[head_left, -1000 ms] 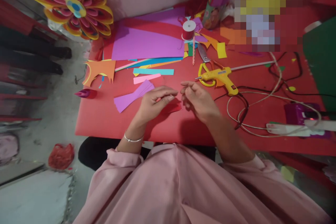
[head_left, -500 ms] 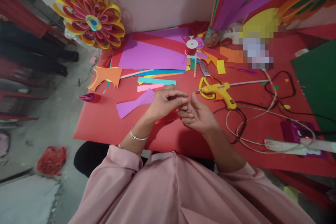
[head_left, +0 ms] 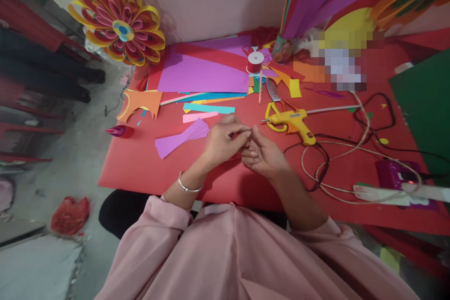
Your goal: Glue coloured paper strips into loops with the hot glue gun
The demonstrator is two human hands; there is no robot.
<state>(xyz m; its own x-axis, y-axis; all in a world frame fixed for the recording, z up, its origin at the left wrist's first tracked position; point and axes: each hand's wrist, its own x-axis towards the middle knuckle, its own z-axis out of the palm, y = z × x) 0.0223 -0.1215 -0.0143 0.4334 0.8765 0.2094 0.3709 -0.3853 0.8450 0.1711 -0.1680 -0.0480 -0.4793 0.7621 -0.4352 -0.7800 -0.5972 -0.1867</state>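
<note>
My left hand (head_left: 227, 139) and my right hand (head_left: 264, 153) meet above the red tabletop, fingertips pressed together. Between them is a thin red strip (head_left: 232, 159), mostly hidden by the fingers and hard to see against the red surface; whether it is paper or ribbon I cannot tell. Both hands are closed on it. Just left of my left hand lie fanned purple paper strips (head_left: 181, 138). A yellow hot glue gun (head_left: 295, 124) rests right of my right hand, its nozzle near my fingers, partly over yellow-handled scissors (head_left: 272, 91).
Behind the hands lie pink and turquoise paper strips (head_left: 210, 108), a purple sheet (head_left: 204, 75) and a red ribbon spool (head_left: 255, 62). Cables (head_left: 326, 164) loop at right towards a purple power strip (head_left: 395, 176). A paper flower (head_left: 123, 31) stands back left. Another person's legs (head_left: 45, 65) show at left.
My hands have drawn slightly closer, fingertips now touching. The red strip that showed below my left hand is now barely visible. The view has shifted a little.
</note>
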